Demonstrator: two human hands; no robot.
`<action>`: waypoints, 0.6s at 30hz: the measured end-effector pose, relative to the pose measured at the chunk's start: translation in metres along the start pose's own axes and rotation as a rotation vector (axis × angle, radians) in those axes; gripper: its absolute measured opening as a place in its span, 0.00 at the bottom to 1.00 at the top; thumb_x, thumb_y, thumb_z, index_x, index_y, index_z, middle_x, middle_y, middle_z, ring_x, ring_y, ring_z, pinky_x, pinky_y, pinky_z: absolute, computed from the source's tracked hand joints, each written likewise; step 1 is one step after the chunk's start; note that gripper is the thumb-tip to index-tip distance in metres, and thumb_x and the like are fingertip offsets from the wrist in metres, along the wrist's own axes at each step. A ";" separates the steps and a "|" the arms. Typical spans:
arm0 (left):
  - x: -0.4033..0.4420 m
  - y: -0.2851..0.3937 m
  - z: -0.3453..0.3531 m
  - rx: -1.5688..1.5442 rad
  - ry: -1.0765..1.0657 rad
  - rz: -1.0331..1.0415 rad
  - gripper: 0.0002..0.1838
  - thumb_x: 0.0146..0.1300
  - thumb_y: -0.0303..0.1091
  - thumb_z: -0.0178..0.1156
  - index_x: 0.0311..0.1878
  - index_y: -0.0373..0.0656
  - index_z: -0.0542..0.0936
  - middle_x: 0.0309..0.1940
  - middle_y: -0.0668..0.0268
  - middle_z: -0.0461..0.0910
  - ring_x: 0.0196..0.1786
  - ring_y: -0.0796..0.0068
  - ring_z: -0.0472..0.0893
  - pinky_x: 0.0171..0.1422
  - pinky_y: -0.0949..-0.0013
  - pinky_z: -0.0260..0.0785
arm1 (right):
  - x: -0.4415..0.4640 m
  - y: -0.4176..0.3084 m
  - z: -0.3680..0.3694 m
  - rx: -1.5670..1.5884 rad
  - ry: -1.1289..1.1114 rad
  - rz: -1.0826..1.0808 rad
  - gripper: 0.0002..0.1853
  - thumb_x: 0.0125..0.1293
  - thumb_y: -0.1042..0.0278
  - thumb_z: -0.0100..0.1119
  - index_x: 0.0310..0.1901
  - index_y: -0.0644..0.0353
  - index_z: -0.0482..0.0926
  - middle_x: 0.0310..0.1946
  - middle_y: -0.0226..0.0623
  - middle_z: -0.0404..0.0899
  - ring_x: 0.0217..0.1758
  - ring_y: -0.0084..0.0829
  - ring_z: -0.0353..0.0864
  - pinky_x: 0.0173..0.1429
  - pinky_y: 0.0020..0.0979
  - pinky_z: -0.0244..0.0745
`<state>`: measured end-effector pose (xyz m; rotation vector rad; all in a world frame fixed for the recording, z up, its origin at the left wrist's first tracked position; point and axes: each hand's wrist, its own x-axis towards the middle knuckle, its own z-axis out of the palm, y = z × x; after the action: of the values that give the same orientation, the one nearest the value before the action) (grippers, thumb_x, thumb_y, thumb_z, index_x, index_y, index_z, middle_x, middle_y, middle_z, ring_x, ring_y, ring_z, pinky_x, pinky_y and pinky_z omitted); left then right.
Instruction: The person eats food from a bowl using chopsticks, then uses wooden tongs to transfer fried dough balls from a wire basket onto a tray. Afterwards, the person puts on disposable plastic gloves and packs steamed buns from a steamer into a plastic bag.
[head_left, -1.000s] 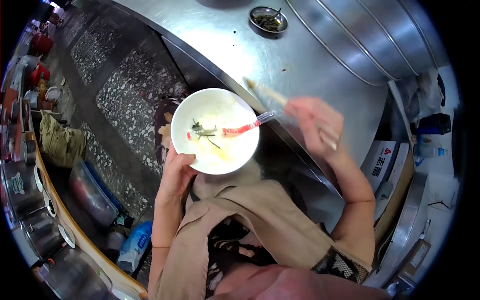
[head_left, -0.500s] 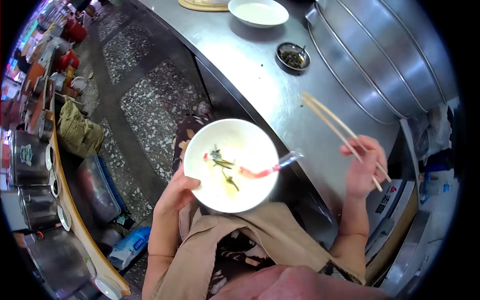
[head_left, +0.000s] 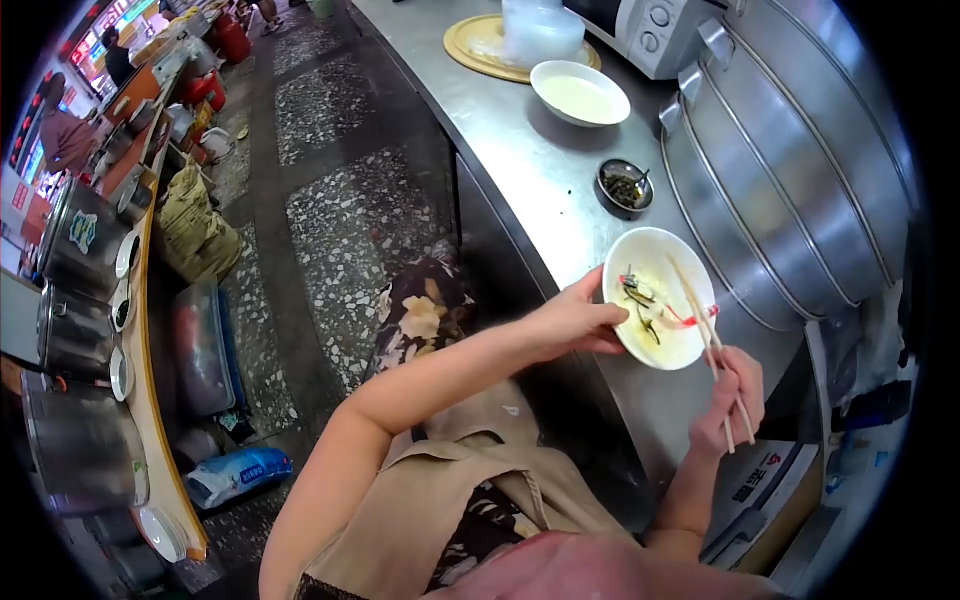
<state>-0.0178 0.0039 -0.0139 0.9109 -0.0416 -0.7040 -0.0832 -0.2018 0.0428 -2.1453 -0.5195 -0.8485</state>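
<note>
The thumb of your left hand [head_left: 585,318] presses over the left rim of the white bowl [head_left: 650,247], with fingers curled around its outside, so the rim is pinched between them. Your right hand [head_left: 733,395], at the lower right of the bowl, has its fingers closed together around 2 chopsticks [head_left: 711,340]. Their tips reach over the bowl's right half; you can't tell from this view whether they touch anything.

Inside the bowl, right of the frame's centre, lie dark green strips [head_left: 640,292] and, under the line of the chopsticks, a red strip [head_left: 688,322] that runs to the right rim. The bowl sits over the edge of the metal counter [head_left: 560,235]; whether it rests there is unclear.

Just above it is a small metal dish [head_left: 630,211] of dark bits, then a white plate [head_left: 572,118] farther up. Metal steamers [head_left: 770,190] fill the upper right, beside a microwave [head_left: 655,45].

The step in hand looks like working at the bowl's contents with the chopsticks. From here, a next move calls for a firm left grip, a level bowl, and 2 tips clear of the red strip unless you mean to pinch it.
</note>
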 end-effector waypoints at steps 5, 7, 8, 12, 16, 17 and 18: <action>-0.015 -0.009 0.001 0.232 0.098 0.119 0.33 0.63 0.36 0.56 0.68 0.45 0.53 0.44 0.61 0.77 0.39 0.75 0.80 0.41 0.73 0.75 | 0.009 0.009 0.018 -0.075 -0.185 -0.021 0.07 0.55 0.81 0.58 0.38 0.67 0.78 0.34 0.45 0.78 0.36 0.38 0.79 0.42 0.30 0.73; -0.030 -0.016 -0.008 0.251 0.140 0.169 0.32 0.63 0.35 0.55 0.68 0.44 0.53 0.44 0.61 0.77 0.41 0.75 0.79 0.42 0.73 0.75 | 0.007 0.015 0.026 -0.092 -0.244 -0.066 0.08 0.55 0.80 0.59 0.38 0.67 0.78 0.35 0.45 0.77 0.37 0.39 0.79 0.43 0.31 0.73; -0.040 -0.019 -0.013 0.268 0.171 0.212 0.32 0.64 0.34 0.54 0.68 0.42 0.53 0.44 0.60 0.77 0.42 0.75 0.79 0.42 0.73 0.74 | 0.008 0.017 0.029 -0.121 -0.301 -0.103 0.08 0.55 0.79 0.59 0.38 0.66 0.78 0.36 0.45 0.77 0.38 0.39 0.79 0.43 0.32 0.73; -0.088 -0.029 -0.048 0.250 0.331 0.322 0.30 0.64 0.33 0.54 0.67 0.42 0.55 0.47 0.60 0.76 0.46 0.75 0.77 0.46 0.72 0.72 | -0.001 0.016 0.034 -0.206 -0.373 -0.119 0.10 0.55 0.76 0.59 0.41 0.64 0.78 0.43 0.46 0.75 0.49 0.45 0.74 0.51 0.38 0.70; -0.145 -0.036 -0.091 0.189 0.546 0.417 0.28 0.65 0.31 0.53 0.66 0.43 0.57 0.48 0.60 0.75 0.45 0.74 0.77 0.46 0.72 0.72 | -0.003 0.008 0.039 -0.320 -0.444 -0.185 0.11 0.61 0.69 0.53 0.43 0.63 0.78 0.50 0.49 0.70 0.57 0.47 0.68 0.59 0.42 0.63; -0.158 -0.039 -0.102 0.150 0.594 0.483 0.29 0.63 0.33 0.56 0.65 0.41 0.58 0.45 0.63 0.76 0.41 0.77 0.76 0.40 0.75 0.72 | -0.004 0.009 0.039 -0.361 -0.411 -0.185 0.13 0.64 0.65 0.49 0.44 0.62 0.77 0.52 0.49 0.68 0.59 0.47 0.65 0.61 0.42 0.60; -0.173 -0.039 -0.110 0.131 0.651 0.502 0.29 0.63 0.33 0.56 0.65 0.41 0.58 0.45 0.61 0.76 0.42 0.77 0.76 0.41 0.74 0.72 | -0.006 0.014 0.038 -0.396 -0.382 -0.187 0.16 0.66 0.62 0.45 0.45 0.62 0.77 0.55 0.49 0.66 0.61 0.47 0.63 0.64 0.42 0.56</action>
<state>-0.1381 0.1658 -0.0680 1.1629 0.2568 0.0794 -0.0639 -0.1824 0.0128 -2.6797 -0.8091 -0.6817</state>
